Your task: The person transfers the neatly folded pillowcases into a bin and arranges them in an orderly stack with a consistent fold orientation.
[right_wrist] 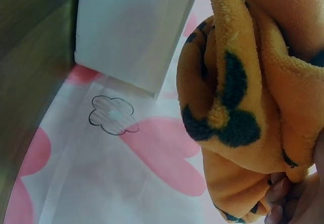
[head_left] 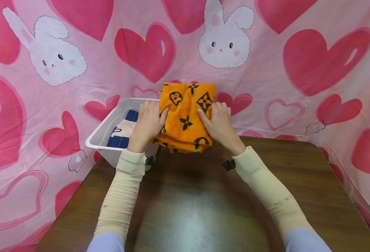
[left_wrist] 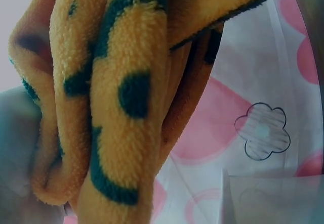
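Observation:
A folded orange towel (head_left: 185,115) with dark flower and diamond prints is held up in the air between both hands. My left hand (head_left: 149,119) grips its left side, thumb on the front face. The right hand (head_left: 219,122) holds the right side in the same way, its thumb also on the front. Soft folds of the towel (left_wrist: 126,92) fill much of the left wrist view, where no fingers show. In the right wrist view, curled fingertips (right_wrist: 277,193) press against the lower folds of the towel (right_wrist: 243,97).
A white plastic bin (head_left: 101,134) stands at the table's back left, partly behind my left hand. Inside it lies folded navy and cream cloth (head_left: 125,129). The brown wooden table (head_left: 191,203) reaches back to a pink curtain (head_left: 185,52) with hearts and rabbits.

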`<state>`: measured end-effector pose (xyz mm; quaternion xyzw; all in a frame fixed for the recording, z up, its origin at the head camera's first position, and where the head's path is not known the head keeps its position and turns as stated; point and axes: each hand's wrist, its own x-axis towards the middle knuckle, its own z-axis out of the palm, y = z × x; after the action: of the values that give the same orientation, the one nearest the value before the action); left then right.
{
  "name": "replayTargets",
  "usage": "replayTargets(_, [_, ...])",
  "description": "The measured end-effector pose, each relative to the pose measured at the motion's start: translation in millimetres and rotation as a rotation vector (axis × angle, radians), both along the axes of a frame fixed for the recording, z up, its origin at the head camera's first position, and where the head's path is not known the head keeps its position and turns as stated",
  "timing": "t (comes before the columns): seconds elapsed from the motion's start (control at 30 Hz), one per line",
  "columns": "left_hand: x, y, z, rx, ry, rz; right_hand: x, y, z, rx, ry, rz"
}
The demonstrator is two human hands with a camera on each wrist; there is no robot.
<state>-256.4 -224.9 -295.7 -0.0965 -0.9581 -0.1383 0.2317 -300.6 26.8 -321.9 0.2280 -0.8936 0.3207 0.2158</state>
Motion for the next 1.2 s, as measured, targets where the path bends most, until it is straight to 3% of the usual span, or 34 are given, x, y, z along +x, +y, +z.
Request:
replayTargets(0.33, [-3.1, -16.9, 9.5, -0.042, -0.001, 0.051, -0.2, -17, 7.6, 0.011, -0.033, 0.025])
replayTargets(0.7, [-8.1, -29.4, 10.7, -0.04, 0.007, 0.057, -0.8, -30, 11.1, 0.007, 0.024, 0.04])
replayTargets(1.2, [-16.3, -41.7, 20.1, -0.04, 0.111, 0.081, -5.1, -45, 15.6, -0.017, 0.075, 0.059])
